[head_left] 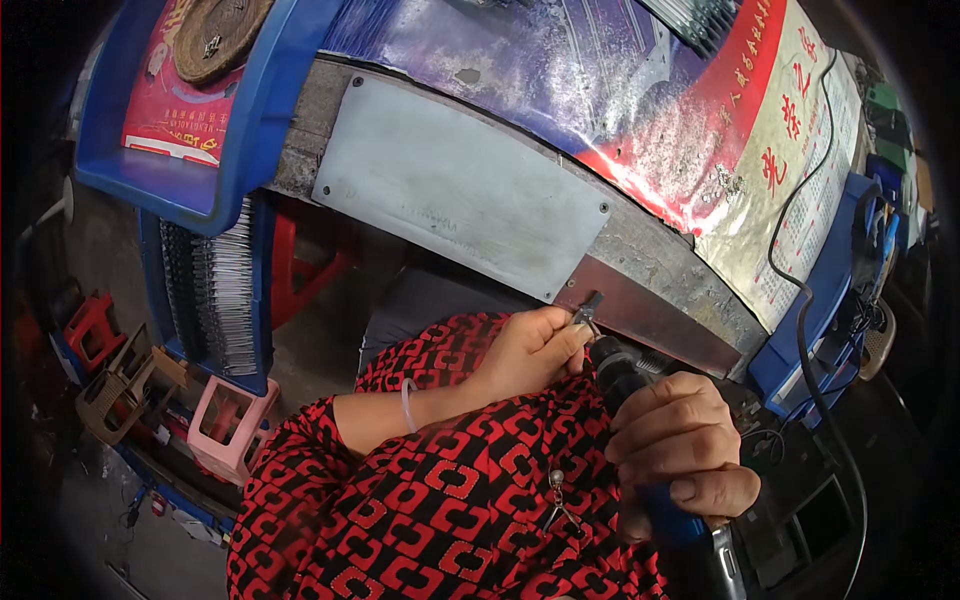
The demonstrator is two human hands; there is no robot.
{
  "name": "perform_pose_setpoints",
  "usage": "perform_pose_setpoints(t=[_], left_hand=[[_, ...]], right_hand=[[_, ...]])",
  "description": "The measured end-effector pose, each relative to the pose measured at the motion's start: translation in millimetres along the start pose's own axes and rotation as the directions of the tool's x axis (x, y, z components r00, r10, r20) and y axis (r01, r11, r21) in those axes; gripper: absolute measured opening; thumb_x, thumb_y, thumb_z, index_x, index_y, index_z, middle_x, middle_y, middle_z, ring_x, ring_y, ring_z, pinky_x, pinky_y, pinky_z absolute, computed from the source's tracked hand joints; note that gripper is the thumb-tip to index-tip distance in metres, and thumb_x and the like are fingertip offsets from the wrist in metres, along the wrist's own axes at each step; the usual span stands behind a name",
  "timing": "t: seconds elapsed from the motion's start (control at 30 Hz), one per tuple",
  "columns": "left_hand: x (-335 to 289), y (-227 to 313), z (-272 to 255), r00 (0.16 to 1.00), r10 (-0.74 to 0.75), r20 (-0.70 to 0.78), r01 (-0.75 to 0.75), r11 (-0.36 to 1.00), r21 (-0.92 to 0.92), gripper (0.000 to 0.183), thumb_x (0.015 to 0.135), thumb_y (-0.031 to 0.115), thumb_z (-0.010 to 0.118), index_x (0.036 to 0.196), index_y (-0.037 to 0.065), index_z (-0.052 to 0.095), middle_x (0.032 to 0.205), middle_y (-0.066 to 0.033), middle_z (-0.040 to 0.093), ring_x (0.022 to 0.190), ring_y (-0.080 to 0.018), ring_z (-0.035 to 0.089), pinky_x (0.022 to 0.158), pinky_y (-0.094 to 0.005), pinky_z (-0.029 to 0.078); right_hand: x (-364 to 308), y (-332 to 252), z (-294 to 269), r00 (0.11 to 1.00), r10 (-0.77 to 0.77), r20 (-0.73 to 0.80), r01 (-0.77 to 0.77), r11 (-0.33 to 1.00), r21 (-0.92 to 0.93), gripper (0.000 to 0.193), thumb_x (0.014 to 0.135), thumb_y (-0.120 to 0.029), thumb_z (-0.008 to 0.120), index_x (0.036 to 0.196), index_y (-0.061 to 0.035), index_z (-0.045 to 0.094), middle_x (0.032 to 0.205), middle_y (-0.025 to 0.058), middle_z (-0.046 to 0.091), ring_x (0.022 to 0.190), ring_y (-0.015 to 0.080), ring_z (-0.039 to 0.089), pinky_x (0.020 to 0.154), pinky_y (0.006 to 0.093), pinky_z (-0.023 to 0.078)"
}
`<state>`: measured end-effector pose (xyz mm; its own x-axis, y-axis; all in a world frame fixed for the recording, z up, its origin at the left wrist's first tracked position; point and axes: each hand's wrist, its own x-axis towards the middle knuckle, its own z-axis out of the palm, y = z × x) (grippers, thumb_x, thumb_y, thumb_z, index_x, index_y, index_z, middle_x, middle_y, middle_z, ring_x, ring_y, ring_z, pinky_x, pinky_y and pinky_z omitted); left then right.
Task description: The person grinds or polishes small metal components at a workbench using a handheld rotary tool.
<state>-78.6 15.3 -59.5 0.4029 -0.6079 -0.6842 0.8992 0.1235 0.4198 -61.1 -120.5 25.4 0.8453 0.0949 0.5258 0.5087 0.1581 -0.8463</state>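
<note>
My left hand (535,350) is closed, pinching a small dark metal part (588,310) between thumb and fingertips at the bench's near edge. My right hand (685,450) wraps round a black and blue electric screwdriver (620,375), whose front end points up and left toward the part. The tip is hard to make out beside my left fingers. Just beyond my left hand, a pale metal plate (460,185) is screwed down on the bench. Next to the plate lies a dark reddish-brown strip (650,315) along the edge.
A blue bin (230,185) at the upper left holds a round brown dish (215,40) with small metal bits. Below it, another blue bin (262,300) contains rows of thin metal pieces. Printed sheets (740,130) cover the far bench; a black cable (805,310) hangs at the right.
</note>
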Motion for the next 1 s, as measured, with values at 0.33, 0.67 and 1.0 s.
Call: perform_pose_setpoints(t=[0.33,0.67,1.0], left_hand=[[0.0,-10.2,-3.4,0.996,0.074,0.044,-0.077,0.995,0.068,0.022,0.094,0.018,0.047,0.095,0.000,0.060,0.067,0.0042,0.052,0.058,-0.0020,0.044,0.051,-0.0166,0.033],[-1.2,3.5,5.4,0.999,0.024,-0.028,-0.022,0.998,0.063,0.025,0.092,0.018,0.050,0.074,0.001,0.056,0.060,0.0022,0.053,0.053,-0.0029,0.045,0.049,-0.0192,0.037],[-1.6,1.8,2.2,0.999,0.049,-0.005,-0.048,0.989,0.138,0.019,0.093,0.016,0.048,0.092,0.001,0.060,0.066,0.0029,0.054,0.057,-0.0026,0.046,0.050,-0.0172,0.036]], right_hand=[[2.5,3.5,-2.6,1.000,0.015,0.002,-0.015,0.998,0.056,0.038,0.071,-0.015,0.076,0.088,-0.0050,0.043,0.066,0.0094,0.059,0.056,0.0216,0.061,0.051,0.0315,0.051],[-4.2,-3.0,-5.5,1.000,-0.012,0.014,0.012,1.000,0.012,0.043,0.071,-0.017,0.076,0.095,-0.0053,0.042,0.070,0.0103,0.059,0.057,0.0225,0.061,0.052,0.0322,0.052],[-7.0,-8.9,-6.2,0.999,0.014,-0.039,-0.014,1.000,0.002,0.045,0.071,-0.016,0.075,0.098,-0.0070,0.041,0.071,0.0107,0.059,0.058,0.0234,0.061,0.053,0.0333,0.052]])
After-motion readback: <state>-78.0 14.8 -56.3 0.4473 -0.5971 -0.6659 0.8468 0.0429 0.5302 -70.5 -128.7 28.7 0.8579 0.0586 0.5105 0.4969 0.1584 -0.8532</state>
